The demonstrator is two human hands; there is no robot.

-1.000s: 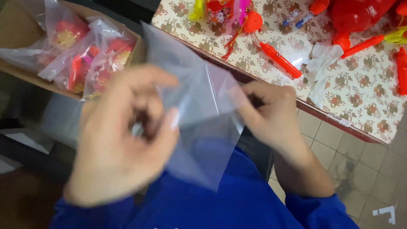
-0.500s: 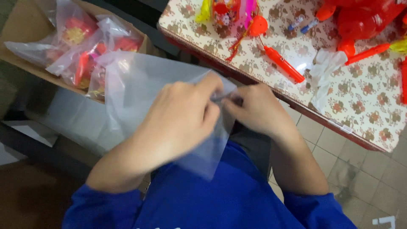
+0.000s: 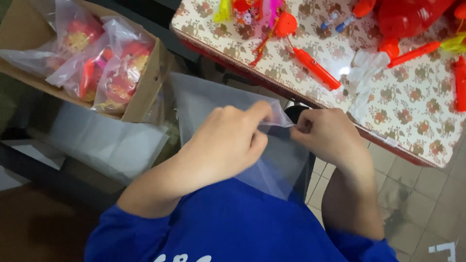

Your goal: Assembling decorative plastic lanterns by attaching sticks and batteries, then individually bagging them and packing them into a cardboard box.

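Note:
A clear plastic bag (image 3: 208,102) hangs flat in front of my blue shirt. My left hand (image 3: 223,143) pinches its upper edge between thumb and fingers. My right hand (image 3: 327,136) grips the same edge just to the right, fingers curled. The two hands sit close together, a small gap apart, below the near edge of a table with a floral cloth (image 3: 403,102). The bag looks empty; its lower part is hidden behind my hands.
A cardboard box (image 3: 145,82) at the left holds several clear bags of red toys (image 3: 119,77). On the table lie red plastic toy parts (image 3: 315,68), a big red toy (image 3: 407,19) and crumpled clear plastic (image 3: 364,65). Tiled floor shows at the right.
My hands have dropped lower and spread slightly apart along the bag's edge. The bag now hangs flatter, and the view has shifted to the right.

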